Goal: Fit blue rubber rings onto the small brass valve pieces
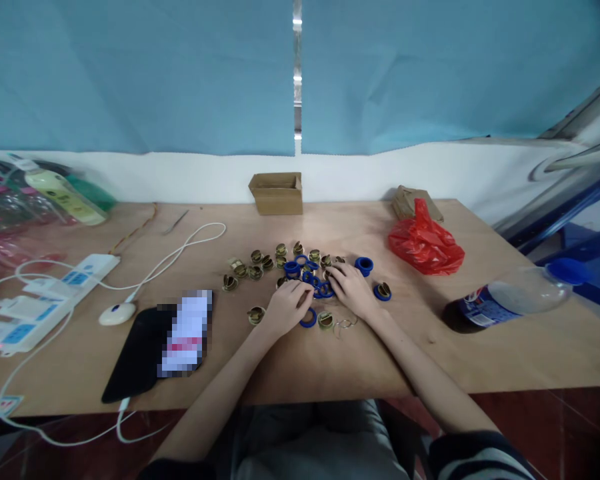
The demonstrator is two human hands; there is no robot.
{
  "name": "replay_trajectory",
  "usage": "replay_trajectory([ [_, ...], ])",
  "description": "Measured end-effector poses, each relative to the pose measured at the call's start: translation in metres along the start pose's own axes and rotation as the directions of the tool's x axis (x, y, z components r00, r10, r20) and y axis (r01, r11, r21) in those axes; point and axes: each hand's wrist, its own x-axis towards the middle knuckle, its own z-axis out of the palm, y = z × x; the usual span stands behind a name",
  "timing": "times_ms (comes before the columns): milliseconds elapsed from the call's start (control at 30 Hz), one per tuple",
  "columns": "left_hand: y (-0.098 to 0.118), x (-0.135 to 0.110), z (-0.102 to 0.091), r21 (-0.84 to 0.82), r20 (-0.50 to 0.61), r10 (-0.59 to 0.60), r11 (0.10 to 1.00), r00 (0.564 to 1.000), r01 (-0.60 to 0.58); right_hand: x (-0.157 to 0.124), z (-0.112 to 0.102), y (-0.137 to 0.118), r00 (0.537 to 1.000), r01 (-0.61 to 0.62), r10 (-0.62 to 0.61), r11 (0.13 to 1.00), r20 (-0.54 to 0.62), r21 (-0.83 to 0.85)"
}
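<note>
Both my hands are low over a cluster of small parts in the middle of the table. My left hand (289, 307) is curled with its fingertips pressed together beside the blue rings (323, 291); what they hold, if anything, is too small to make out. Just to the right, my right hand (353, 288) reaches over the parts with fingers stretched out, touching or just above them. Several brass-coloured round metal pieces with raised flaps (255, 272) lie around. One such piece sits inside a blue ring (382, 291). Thin wire rings (345, 325) lie near my right wrist.
A cardboard box (279, 197) stands at the back. To the right are a red plastic bag (425, 247) and a lying cola bottle (510, 297). Phones (135, 357), a white cable, a power strip (63, 300) and plastic bottles (63, 193) occupy the left side.
</note>
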Motion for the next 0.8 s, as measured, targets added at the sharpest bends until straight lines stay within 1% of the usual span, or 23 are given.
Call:
replay_trajectory([
  [100, 0.0, 0.0, 0.001, 0.008, 0.008, 0.001, 1.0, 1.0, -0.002, 0.0, 0.002, 0.005, 0.999, -0.008, 0.01, 0.999, -0.053, 0.041],
  [200, 0.0, 0.0, 0.0, -0.017, -0.001, -0.009, 1.0, 1.0, 0.009, 0.0, -0.002, 0.003, 0.991, -0.022, 0.031, 0.997, -0.127, 0.072],
  [267, 0.001, 0.001, -0.001, -0.052, -0.016, -0.025, 0.998, 1.0, 0.024, 0.0, -0.008, 0.001, 0.981, -0.053, 0.071, 0.993, -0.179, 0.104],
  [333, 0.001, 0.001, -0.002, -0.073, -0.029, -0.035, 0.997, 0.999, 0.033, 0.001, -0.012, -0.001, 0.973, -0.09, 0.115, 0.988, -0.201, 0.129],
  [400, 0.002, 0.001, -0.002, -0.074, -0.037, -0.034, 0.997, 0.999, 0.031, 0.001, -0.014, -0.001, 0.976, -0.104, 0.125, 0.987, -0.18, 0.121],
  [533, 0.002, 0.001, -0.001, -0.066, -0.028, -0.029, 0.997, 0.999, 0.027, 0.001, -0.006, -0.001, 0.994, -0.096, 0.098, 0.995, -0.054, 0.037],
  [600, 0.002, 0.001, -0.001, -0.058, -0.022, -0.026, 0.998, 0.999, 0.025, 0.002, -0.001, -0.003, 0.993, -0.113, 0.113, 0.993, -0.016, 0.02],
  [700, 0.004, 0.002, -0.002, -0.044, -0.014, -0.021, 0.999, 1.0, 0.021, 0.004, 0.005, -0.006, 0.986, -0.156, 0.159, 0.986, -0.05, 0.05],
  [733, 0.004, 0.002, -0.002, -0.039, -0.013, -0.02, 0.999, 1.0, 0.019, 0.005, 0.006, -0.007, 0.985, -0.152, 0.157, 0.986, -0.068, 0.07],
  [800, 0.005, 0.002, -0.003, -0.035, -0.011, -0.016, 0.999, 1.0, 0.016, 0.006, 0.008, -0.008, 0.989, -0.107, 0.118, 0.987, -0.092, 0.117],
])
